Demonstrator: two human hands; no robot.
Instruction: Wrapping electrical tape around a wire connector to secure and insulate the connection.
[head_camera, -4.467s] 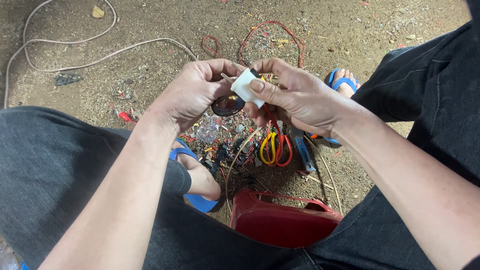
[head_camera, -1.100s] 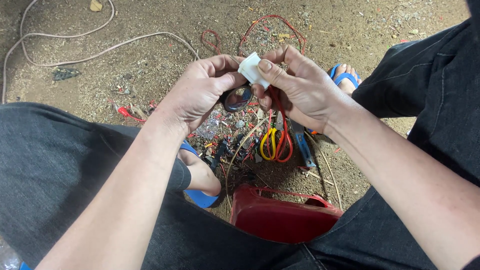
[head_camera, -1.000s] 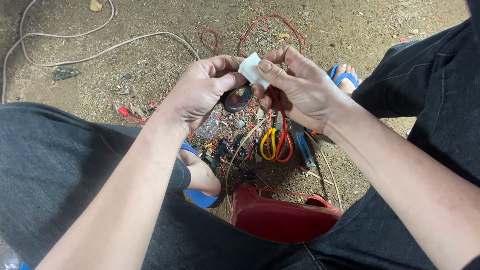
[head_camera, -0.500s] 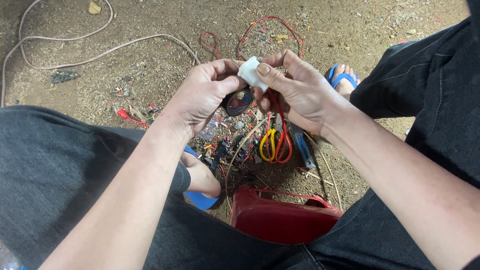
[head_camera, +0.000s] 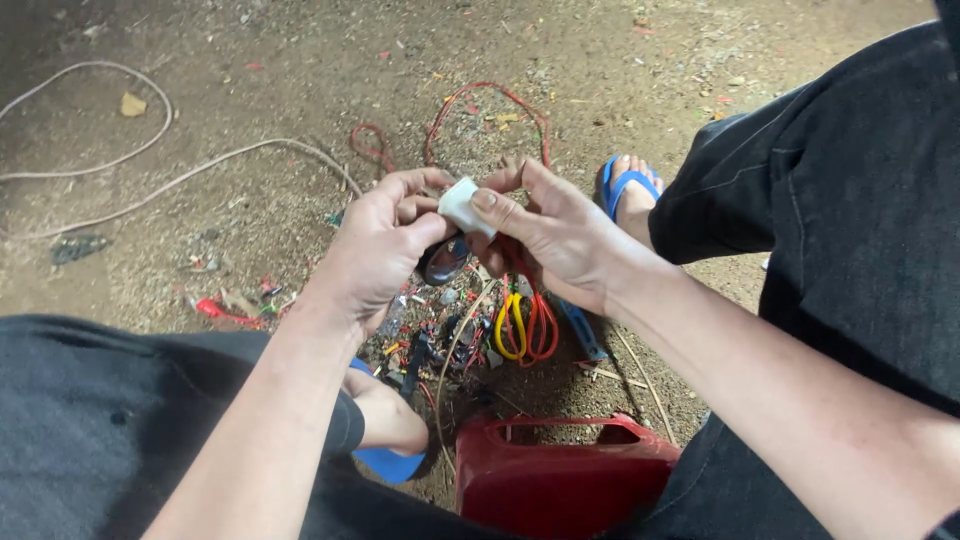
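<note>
A small white plastic block (head_camera: 462, 204) is held between both hands above the dirt ground. My left hand (head_camera: 380, 250) pinches its left side with thumb and fingers. My right hand (head_camera: 555, 235) grips its right side, thumb pressed on top. Just under the hands hangs a dark round part (head_camera: 443, 262), partly hidden by my left thumb. Below lie looped yellow and red wires (head_camera: 524, 326) on a heap of small wire scraps (head_camera: 440, 335).
A red plastic container (head_camera: 560, 475) stands between my legs. My feet wear blue sandals (head_camera: 625, 185). A pale cord (head_camera: 180, 175) curves over the ground at the left, and a red wire loop (head_camera: 485, 110) lies beyond the hands.
Both hands stay on the white block and have turned it slightly, shifting a little up and back; the camera view has drifted slightly.
</note>
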